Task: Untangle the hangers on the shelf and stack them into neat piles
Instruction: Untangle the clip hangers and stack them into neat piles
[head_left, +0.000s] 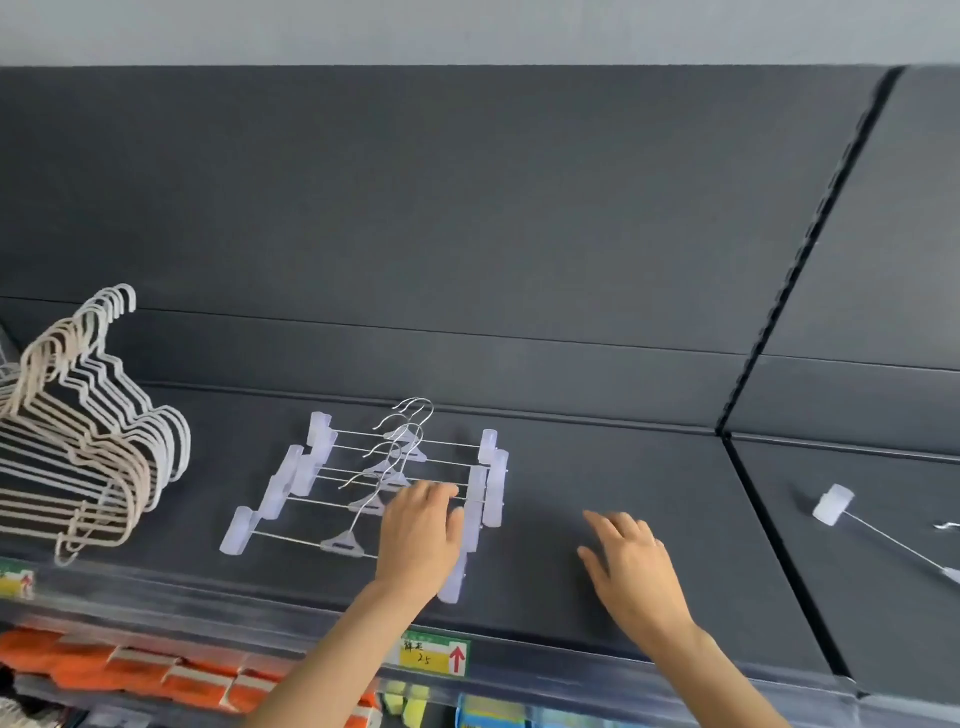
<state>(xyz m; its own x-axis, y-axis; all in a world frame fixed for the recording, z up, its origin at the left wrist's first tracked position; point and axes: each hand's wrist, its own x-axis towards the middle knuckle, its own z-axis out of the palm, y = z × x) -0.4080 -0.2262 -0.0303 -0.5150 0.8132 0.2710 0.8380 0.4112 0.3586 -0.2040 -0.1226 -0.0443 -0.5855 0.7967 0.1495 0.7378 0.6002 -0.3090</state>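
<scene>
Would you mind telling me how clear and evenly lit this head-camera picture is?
Head view: soft, even light, no glare on the dark shelf; wide-angle bending tilts the back panel's seams; the left hand and right hand are slightly motion-smeared; the translucent clip hangers look soft and low in contrast.

Dark grey matte shelf board (597, 467); translucent white plastic clip hangers with silver wire (363, 478); beige and white coated wire hangers (93, 441); yellow-green price label, red arrow (435, 657).
</scene>
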